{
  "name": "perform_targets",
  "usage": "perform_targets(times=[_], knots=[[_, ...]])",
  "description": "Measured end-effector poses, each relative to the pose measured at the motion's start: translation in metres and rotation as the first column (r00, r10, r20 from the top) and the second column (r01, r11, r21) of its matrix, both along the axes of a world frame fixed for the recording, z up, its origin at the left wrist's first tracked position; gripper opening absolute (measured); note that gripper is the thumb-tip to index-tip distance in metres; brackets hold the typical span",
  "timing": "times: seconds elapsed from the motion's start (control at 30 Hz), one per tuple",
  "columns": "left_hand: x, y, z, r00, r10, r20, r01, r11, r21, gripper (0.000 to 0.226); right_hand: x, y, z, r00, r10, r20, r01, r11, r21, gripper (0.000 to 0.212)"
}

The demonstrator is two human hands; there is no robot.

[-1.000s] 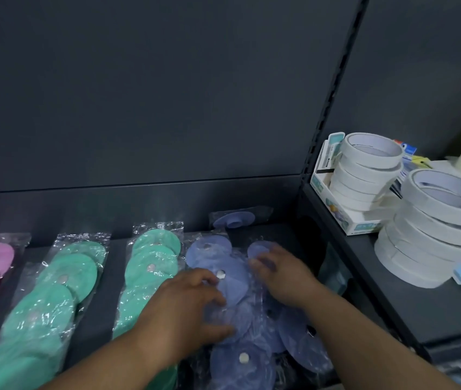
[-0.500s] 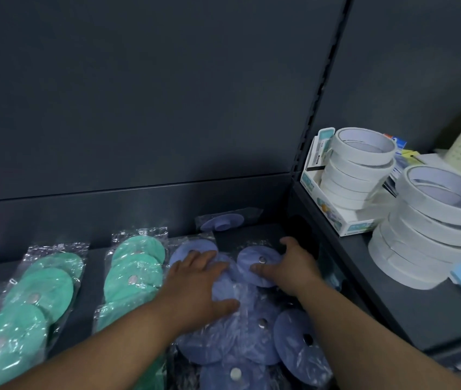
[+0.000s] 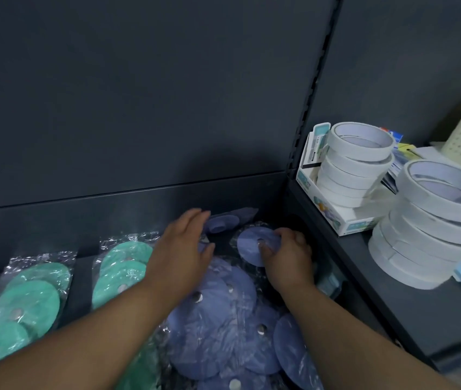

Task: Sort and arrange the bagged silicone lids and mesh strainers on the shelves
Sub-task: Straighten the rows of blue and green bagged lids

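Fingers (image 3: 269,250) of the right hand (image 3: 288,258) pinched on a glossy-bagged blue silicone disc (image 3: 249,246); left fingers (image 3: 192,220) flat, released.

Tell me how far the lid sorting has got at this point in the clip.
Done: the green bagged lids lie in two neat rows on the left. In hand: the right hand grips a small blue lid, the open left hand reaches over the blue pile. Left: that pile lies jumbled, and one stray lid sits at the back wall. No mesh strainers show.
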State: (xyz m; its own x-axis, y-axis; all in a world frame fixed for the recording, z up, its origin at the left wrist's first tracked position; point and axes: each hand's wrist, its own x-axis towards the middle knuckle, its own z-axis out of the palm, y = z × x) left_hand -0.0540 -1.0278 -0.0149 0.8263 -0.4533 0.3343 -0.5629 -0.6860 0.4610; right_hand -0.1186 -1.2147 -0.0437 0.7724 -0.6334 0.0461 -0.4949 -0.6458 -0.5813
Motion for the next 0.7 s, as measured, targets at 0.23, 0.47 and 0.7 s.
perform_targets(times=[0.23,0.47,0.7], knots=[[0.04,-0.02,0.0,0.984,0.035,0.176,-0.097,0.927,0.361,0.021,-0.022,0.018,0.009,0.975,0.097,0.198,-0.125,0.983,0.136,0.035],[0.016,-0.005,0.022,0.982,-0.031,0.188,0.078,0.965,-0.248,0.021,-0.042,0.031,0.044,0.939,-0.182,0.291,-0.106,0.655,0.748,0.03],[-0.035,-0.01,0.002,0.763,-0.531,0.368,0.599,0.795,-0.096,0.02,-0.068,0.023,0.066,0.953,-0.25,0.173,-0.172,0.029,0.985,0.027]])
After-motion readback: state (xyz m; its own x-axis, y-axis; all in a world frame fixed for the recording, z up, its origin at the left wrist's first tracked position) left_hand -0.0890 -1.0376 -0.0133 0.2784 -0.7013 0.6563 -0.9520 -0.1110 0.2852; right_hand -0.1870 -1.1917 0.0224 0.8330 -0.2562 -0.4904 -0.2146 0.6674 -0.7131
